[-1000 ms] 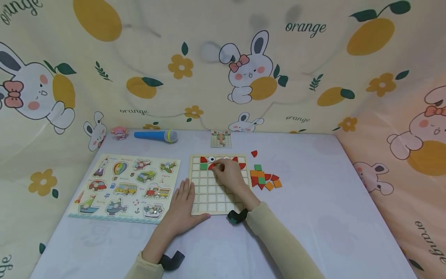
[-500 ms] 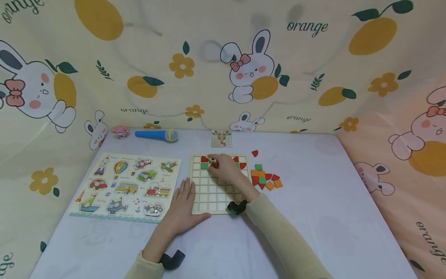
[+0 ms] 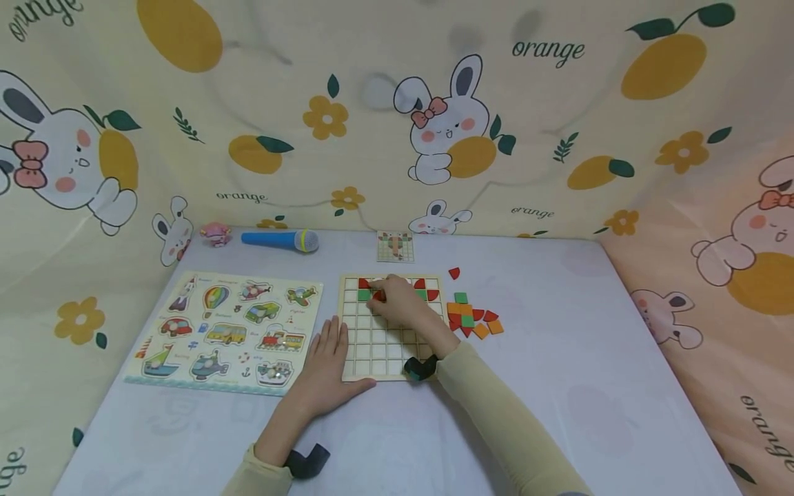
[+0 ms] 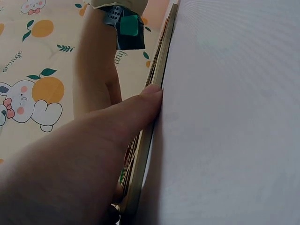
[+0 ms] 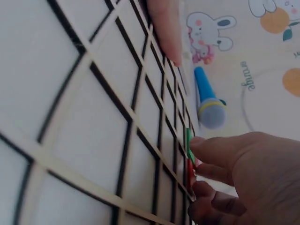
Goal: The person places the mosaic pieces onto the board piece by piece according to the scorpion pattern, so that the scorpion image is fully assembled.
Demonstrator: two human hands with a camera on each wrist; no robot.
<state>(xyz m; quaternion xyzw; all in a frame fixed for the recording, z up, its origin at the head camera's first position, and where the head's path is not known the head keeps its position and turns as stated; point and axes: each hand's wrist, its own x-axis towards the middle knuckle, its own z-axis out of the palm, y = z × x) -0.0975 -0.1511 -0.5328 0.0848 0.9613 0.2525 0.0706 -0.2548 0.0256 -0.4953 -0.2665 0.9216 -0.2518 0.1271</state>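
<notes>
A pale gridded puzzle board (image 3: 349,344) lies in front of me, with red quarter-round pieces and green squares along its far rows. My left hand (image 3: 319,379) rests on the table with straight fingers along the board's left edge; its thumb touches the near edge (image 4: 146,145). My right hand (image 3: 400,303) reaches over the board. Its fingertips touch a far row, around a red piece (image 3: 379,295) next to a green square (image 3: 362,295). In the right wrist view a fingertip meets the green piece (image 5: 189,140); whether the fingers pinch anything is hidden.
Loose red, orange and green pieces (image 3: 465,313) lie right of the board, with a lone red piece (image 3: 455,273) behind them. A vehicle puzzle (image 3: 236,337) lies left. Behind are a blue toy microphone (image 3: 273,240), a pink toy (image 3: 216,234) and a pattern card (image 3: 395,246).
My right hand has moved slightly left and away from me, its index finger now stretched over the spot where a round eye piece showed. The left hand stays in place.
</notes>
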